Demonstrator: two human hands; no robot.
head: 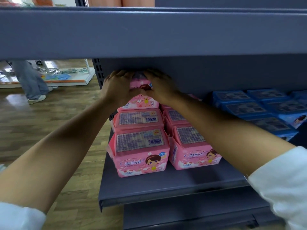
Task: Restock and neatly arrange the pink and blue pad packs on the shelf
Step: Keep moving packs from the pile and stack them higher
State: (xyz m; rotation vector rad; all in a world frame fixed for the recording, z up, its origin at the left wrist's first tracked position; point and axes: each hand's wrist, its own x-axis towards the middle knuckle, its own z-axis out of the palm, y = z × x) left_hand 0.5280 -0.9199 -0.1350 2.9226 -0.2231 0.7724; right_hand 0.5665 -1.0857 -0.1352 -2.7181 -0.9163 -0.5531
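Pink pad packs (141,145) stand in two rows at the left end of the grey shelf (166,185). At the back of the left row, one pink pack (140,86) sits raised on top of another, just under the upper shelf board. My left hand (116,87) grips its left side and my right hand (162,87) grips its right side, fingers curled over the top. Blue pad packs (259,107) lie in rows to the right of the pink ones.
The upper shelf board (149,32) hangs low over my hands. A slotted upright (98,70) bounds the shelf on the left. Beyond it is wooden floor, a person's legs (31,80) and a low white rack (69,77).
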